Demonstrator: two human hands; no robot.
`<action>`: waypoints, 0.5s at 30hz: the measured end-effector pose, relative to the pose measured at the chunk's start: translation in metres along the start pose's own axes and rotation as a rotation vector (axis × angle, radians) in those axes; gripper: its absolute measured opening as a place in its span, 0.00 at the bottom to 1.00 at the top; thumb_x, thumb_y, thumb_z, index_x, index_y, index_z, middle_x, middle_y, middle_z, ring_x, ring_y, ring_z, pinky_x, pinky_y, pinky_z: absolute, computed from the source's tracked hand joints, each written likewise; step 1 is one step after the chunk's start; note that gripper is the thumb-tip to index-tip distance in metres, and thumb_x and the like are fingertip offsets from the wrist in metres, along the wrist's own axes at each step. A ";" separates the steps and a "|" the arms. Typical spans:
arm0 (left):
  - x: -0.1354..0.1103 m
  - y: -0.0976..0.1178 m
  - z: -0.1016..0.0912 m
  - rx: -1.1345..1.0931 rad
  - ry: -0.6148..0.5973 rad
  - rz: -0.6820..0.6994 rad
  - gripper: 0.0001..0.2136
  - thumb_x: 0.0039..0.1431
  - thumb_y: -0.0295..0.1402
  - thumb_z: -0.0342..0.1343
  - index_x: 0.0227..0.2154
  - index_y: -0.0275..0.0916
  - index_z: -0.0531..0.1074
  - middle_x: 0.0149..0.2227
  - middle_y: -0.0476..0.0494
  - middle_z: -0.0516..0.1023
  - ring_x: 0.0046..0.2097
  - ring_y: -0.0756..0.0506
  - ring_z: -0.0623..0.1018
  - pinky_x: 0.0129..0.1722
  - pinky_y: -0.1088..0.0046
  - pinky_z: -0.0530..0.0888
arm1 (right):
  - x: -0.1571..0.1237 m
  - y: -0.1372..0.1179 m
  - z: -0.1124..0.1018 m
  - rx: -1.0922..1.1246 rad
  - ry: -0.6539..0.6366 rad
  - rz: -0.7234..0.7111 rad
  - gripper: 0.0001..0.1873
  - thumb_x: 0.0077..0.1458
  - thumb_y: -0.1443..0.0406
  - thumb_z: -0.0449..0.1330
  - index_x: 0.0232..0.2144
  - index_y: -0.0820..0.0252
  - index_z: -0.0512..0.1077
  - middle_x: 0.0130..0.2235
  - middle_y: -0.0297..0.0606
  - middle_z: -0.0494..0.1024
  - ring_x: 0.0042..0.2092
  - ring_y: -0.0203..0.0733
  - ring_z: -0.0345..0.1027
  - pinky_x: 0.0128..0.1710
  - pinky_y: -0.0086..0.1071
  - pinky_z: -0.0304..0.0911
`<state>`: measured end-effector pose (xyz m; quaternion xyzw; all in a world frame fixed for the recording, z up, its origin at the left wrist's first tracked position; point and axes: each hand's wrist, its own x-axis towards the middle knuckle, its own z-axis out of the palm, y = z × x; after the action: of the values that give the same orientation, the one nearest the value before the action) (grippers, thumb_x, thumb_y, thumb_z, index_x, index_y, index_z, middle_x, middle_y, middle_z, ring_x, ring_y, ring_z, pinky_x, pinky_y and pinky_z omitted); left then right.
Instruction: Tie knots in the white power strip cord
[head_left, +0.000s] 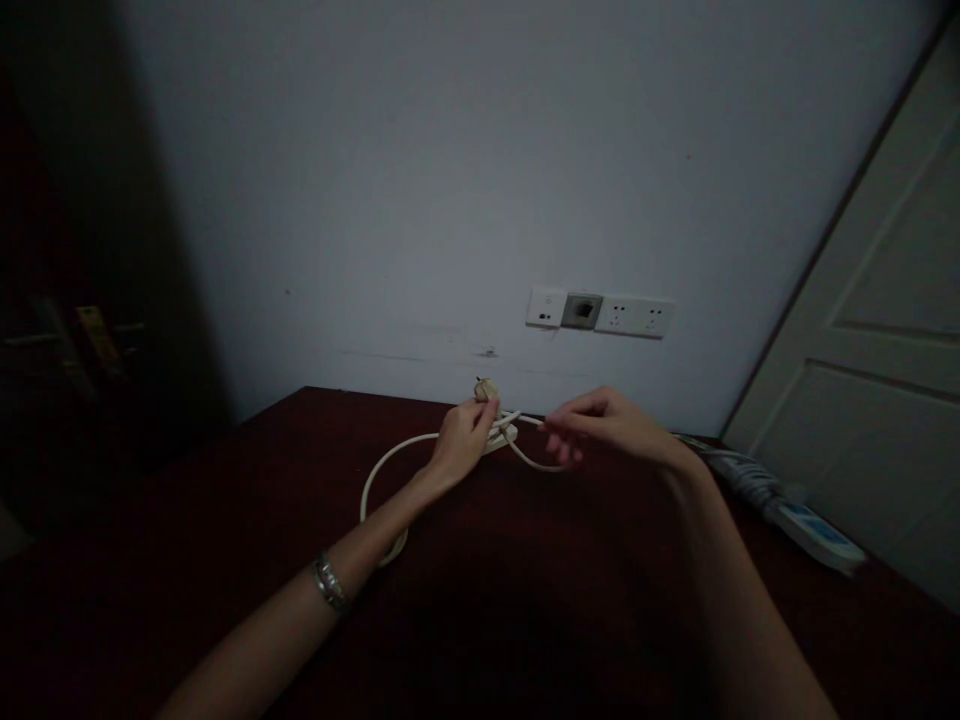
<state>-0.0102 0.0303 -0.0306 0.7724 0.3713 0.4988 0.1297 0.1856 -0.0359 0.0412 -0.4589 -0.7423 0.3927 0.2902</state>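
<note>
We're mid-loop on the white cord (364,500): left hand (466,438) closed around its plug end (486,389), right hand (604,425) pinching the cord just beside it, slack on the counter (225,520) by the left wrist; tightening likely needs both grips firm.

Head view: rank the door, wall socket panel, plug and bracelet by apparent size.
1. door
2. wall socket panel
3. bracelet and plug look alike; the bracelet is nearer the camera, so unranked.
</note>
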 end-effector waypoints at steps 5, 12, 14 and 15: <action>-0.008 0.010 0.001 0.128 -0.032 0.091 0.20 0.64 0.40 0.38 0.27 0.35 0.71 0.29 0.44 0.72 0.32 0.48 0.70 0.32 0.75 0.63 | 0.025 0.002 0.022 -0.332 0.359 -0.181 0.18 0.50 0.55 0.56 0.27 0.65 0.77 0.24 0.38 0.76 0.28 0.38 0.67 0.26 0.28 0.58; -0.008 0.012 0.000 0.051 -0.037 0.038 0.21 0.63 0.43 0.38 0.26 0.35 0.70 0.26 0.47 0.71 0.29 0.49 0.69 0.30 0.75 0.62 | 0.035 0.017 0.029 -0.327 0.239 -0.239 0.13 0.48 0.60 0.58 0.31 0.63 0.77 0.30 0.38 0.77 0.30 0.37 0.66 0.30 0.30 0.58; -0.008 0.012 0.000 -0.012 -0.039 0.006 0.22 0.63 0.44 0.38 0.26 0.35 0.70 0.25 0.47 0.71 0.28 0.49 0.69 0.29 0.75 0.62 | 0.036 0.018 0.031 -0.355 0.255 -0.222 0.13 0.47 0.59 0.59 0.30 0.62 0.77 0.28 0.38 0.77 0.28 0.36 0.65 0.28 0.29 0.56; -0.008 0.013 0.000 -0.041 -0.038 -0.004 0.23 0.62 0.45 0.38 0.26 0.34 0.71 0.25 0.47 0.71 0.28 0.49 0.69 0.29 0.75 0.62 | 0.037 0.018 0.033 -0.381 0.278 -0.218 0.13 0.47 0.58 0.59 0.29 0.62 0.76 0.27 0.37 0.76 0.27 0.36 0.64 0.27 0.29 0.55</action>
<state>-0.0064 0.0159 -0.0286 0.7782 0.3597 0.4914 0.1536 0.1527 -0.0075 0.0110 -0.4724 -0.8008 0.1451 0.3384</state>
